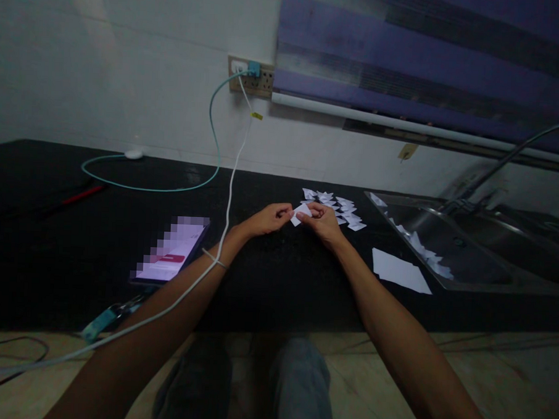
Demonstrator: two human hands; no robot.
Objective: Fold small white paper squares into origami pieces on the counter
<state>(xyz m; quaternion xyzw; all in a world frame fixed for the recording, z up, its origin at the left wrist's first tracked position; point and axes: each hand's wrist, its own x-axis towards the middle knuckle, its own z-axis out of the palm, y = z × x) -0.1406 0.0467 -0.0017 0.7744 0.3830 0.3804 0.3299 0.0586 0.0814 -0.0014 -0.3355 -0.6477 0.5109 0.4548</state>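
Note:
Between my two hands is a small piece of folded white paper (300, 214), held above the black counter. My left hand (273, 219) pinches its left edge, fingers closed. On the other side my right hand (324, 222) grips it, thumb in front and fingers behind. Just behind my right hand lie several small folded paper pieces (347, 207) in overlapping rows. A stack of flat white paper sheets (400, 270) rests to the right, near the sink. The exact fold of the held paper is too small to make out.
A phone (173, 251) with a lit screen lies left of my forearm. A white cable (231, 195) crosses over my left arm from the wall socket (250, 77). At right is a metal sink (472, 249) with folded papers (423, 250) along its rim and a faucet (504, 157).

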